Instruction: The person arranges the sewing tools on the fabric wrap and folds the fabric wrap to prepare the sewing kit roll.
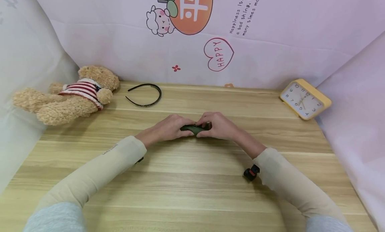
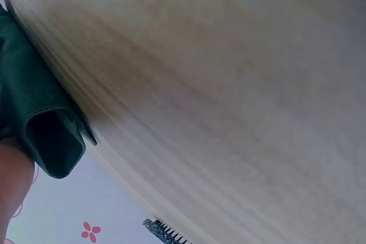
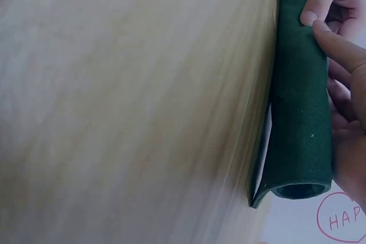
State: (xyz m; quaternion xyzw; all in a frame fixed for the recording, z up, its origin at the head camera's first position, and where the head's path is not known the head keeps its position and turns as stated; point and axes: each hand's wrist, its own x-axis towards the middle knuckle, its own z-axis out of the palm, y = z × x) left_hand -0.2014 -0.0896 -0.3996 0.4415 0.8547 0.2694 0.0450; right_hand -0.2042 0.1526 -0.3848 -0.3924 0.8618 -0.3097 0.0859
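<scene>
A dark green rolled piece with a cloth-like weave point(image 3: 300, 95) lies on the wooden table point(image 1: 192, 185). Its hollow end faces the camera in the right wrist view, with a thin edge sticking out along the table. In the head view, my left hand point(image 1: 172, 128) grips its left part, thumb in front and fingers behind. My right hand point(image 1: 220, 126) grips its right part the same way, and the two hands nearly meet at the middle. The left wrist view shows the other hollow end of the green roll point(image 2: 43, 104). Fingers hide much of its top in the head view.
At the back left lies a teddy bear point(image 1: 75, 95) in a striped shirt. A black headband point(image 1: 157, 91) rests beside it. A yellow square clock point(image 1: 305, 99) stands at the back right. Printed white cloth point(image 1: 270, 58) hangs behind the table's far edge.
</scene>
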